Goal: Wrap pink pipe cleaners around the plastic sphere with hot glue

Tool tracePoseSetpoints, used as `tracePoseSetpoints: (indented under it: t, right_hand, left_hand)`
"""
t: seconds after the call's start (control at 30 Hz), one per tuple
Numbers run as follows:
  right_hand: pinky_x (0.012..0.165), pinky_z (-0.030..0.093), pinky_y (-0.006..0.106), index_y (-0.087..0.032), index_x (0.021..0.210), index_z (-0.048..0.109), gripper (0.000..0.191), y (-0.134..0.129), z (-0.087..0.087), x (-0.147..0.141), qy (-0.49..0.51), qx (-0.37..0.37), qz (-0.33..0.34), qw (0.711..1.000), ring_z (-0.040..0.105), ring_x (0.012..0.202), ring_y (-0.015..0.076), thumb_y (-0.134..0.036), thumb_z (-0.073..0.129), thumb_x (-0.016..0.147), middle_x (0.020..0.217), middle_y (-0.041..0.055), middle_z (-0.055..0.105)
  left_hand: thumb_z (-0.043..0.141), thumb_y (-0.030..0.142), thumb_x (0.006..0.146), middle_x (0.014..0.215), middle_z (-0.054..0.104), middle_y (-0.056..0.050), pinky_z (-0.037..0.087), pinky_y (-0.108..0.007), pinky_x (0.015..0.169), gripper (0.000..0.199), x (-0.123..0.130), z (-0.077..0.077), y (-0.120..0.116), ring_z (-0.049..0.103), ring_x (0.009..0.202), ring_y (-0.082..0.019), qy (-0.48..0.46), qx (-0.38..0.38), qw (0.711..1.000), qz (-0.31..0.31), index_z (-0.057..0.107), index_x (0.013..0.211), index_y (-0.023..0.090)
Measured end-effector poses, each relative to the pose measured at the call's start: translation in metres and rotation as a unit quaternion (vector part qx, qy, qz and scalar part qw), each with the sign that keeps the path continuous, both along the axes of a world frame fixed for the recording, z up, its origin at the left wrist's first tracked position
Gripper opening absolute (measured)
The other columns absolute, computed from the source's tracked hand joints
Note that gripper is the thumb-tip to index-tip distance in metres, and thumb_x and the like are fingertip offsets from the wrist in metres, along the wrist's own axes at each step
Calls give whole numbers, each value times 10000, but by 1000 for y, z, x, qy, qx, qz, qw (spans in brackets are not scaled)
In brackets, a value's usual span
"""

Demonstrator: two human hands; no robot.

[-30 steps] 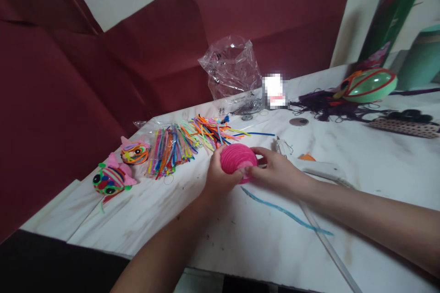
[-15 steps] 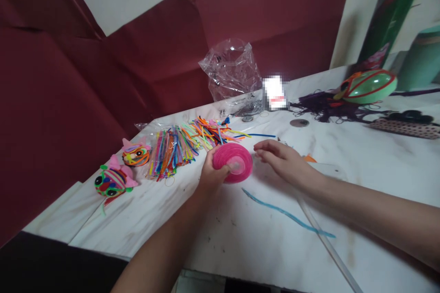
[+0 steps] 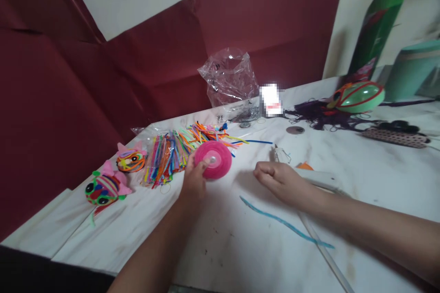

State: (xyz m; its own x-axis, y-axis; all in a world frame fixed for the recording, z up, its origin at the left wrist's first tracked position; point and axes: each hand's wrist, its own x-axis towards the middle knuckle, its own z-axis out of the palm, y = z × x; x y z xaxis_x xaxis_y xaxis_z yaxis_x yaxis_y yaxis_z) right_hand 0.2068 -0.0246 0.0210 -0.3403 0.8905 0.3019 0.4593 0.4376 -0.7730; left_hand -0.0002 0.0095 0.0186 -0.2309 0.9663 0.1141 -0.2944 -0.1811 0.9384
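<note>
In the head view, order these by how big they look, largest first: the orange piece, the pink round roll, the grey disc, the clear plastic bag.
1. Clear plastic bag
2. Pink round roll, in the left hand
3. Grey disc and orange piece: too alike to rank

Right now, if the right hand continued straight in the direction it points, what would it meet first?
Probably the pink roll held in the left hand, though one view leaves depth unclear.

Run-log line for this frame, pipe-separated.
left hand: holding pink roll | right hand: curled shut, not touching pink roll | tabletop: blue strip
</note>
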Motion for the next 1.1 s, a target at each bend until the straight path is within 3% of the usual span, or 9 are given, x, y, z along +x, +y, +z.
tracePoseSetpoints:
  t: [0.13,0.27,0.43,0.53,0.63,0.83,0.9,0.97,1.1]
  right_hand:
    - [562,350,230,-221,651,409,139,-7,1,-3,-31,4,90,995,437,587,119,-196,388,786,615,-29,464]
    - [584,358,245,-220,578,329,254,-13,4,-4,-73,11,111,991,432,586,120,-158,403,813,578,-28,439]
    - [618,395,224,-203,614,441,187,-19,6,-6,-61,15,192,979,492,647,120,-31,451,687,655,-11,524]
    - [591,371,230,-213,555,370,251,-20,3,-8,-74,49,212,973,448,608,118,-52,459,727,594,-23,466]
    - [566,350,235,-221,531,306,311,-18,-1,-8,-78,56,197,976,421,586,119,-77,474,749,544,-38,401]
    - [597,406,238,-205,571,440,248,-20,0,-6,-81,47,171,981,483,630,132,-102,474,793,595,-6,504]
    - [628,435,245,-191,707,542,129,-19,3,-4,-87,61,157,982,522,668,137,-96,489,776,698,17,571]
    - [682,466,262,-182,938,590,205,-13,7,1,-101,64,149,982,579,747,151,-107,513,763,875,55,632]
    - [698,482,295,-191,939,626,187,7,18,31,-192,51,30,980,630,772,190,-252,477,844,892,80,667]
  left_hand:
    - [737,234,592,857,672,-3,495,-262,741,432,-14,8,10,618,773,-139,-48,53,997,38,604,1002,200]
    - [737,244,614,841,673,10,499,-287,772,325,-28,12,19,621,815,-151,-78,89,991,63,609,912,219]
    - [734,218,614,851,672,19,496,-248,759,256,-34,13,24,614,799,-126,-76,103,987,101,612,839,215]
    - [731,215,612,817,664,23,499,-245,730,231,-32,15,23,609,784,-129,-73,95,987,108,605,807,212]
    - [727,210,615,784,652,27,501,-238,701,207,-31,17,21,605,767,-127,-74,95,986,115,586,767,211]
    - [707,222,636,838,651,35,509,-247,698,232,-35,14,23,615,789,-126,-71,92,985,127,592,837,235]
    - [708,221,633,847,653,32,511,-243,697,247,-35,12,24,619,790,-125,-74,89,984,134,590,849,232]
    - [717,221,625,856,657,27,509,-237,707,278,-34,12,24,620,787,-120,-77,85,984,139,590,872,225]
    - [727,252,630,883,662,4,499,-234,712,342,-29,13,18,617,774,-120,-59,60,988,132,598,943,205]
